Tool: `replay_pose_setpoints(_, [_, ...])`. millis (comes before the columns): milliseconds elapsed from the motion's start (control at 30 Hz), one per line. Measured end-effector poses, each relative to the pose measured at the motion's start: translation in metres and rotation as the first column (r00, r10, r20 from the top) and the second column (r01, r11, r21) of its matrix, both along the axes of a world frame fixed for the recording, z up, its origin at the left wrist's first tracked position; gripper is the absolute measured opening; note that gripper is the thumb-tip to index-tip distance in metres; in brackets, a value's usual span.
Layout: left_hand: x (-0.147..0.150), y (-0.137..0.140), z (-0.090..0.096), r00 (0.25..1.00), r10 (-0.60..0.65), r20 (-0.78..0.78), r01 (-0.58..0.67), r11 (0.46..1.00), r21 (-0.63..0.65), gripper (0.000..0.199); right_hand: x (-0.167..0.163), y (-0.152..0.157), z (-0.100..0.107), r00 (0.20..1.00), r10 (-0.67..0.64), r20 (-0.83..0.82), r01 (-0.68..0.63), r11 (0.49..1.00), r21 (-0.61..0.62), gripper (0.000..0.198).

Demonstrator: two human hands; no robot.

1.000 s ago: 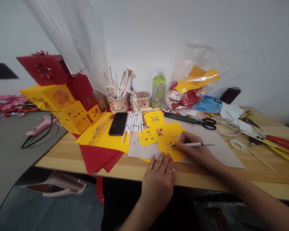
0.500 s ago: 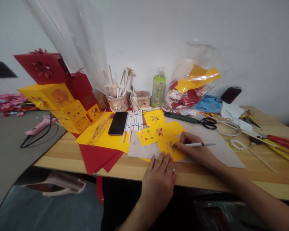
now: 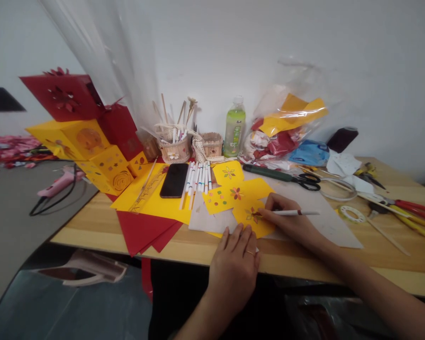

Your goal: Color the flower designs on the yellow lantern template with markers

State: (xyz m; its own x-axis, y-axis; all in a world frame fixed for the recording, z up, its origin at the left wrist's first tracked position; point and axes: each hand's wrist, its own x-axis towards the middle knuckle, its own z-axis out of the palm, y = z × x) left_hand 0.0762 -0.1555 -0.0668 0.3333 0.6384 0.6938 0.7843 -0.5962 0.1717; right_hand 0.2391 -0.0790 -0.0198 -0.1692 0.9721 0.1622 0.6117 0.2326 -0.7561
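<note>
Yellow paper card [image 3: 259, 228] with a flower on it lies near the front edge of the wooden table [image 3: 95, 222], partly over a pale sheet [image 3: 336, 231]. The right hand [image 3: 289, 226] has a slim white marker [image 3: 310, 212] pinched between thumb and fingers, the other fingers curled beneath; its barrel slants away to the right and its tip meets the petals, as far as the small view shows. The left hand [image 3: 234, 259] is open and palm down, gripping nothing, its slightly parted fingertips resting on the card's near edge.

The step in hand appears to be colouring the petals: red shows beside the tip, while petals on the left side look like outlines. The next move probably calls for short, light strokes inside the outline, with the left hand pressing down so that the card does not slide. Just beyond lies a card with a red-and-orange flower [image 3: 236, 193], and farther back a row of markers [image 3: 200, 175].

Compared with half a second earlier, both hands keep nearly the same pose. The whole scene sits slightly farther right in view, which suggests a small head movement, and more red seems visible by the tip.
</note>
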Motion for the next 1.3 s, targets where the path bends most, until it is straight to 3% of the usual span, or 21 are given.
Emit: replay_pose_setpoints(1300, [-0.0002,-0.0003,-0.0002,1.0,0.011,-0.002,-0.011,1.0,-0.004,0.032,0.0018,0.0023,-0.0054,0.999,0.004,-0.033,-0.004,1.0,0.002,0.027])
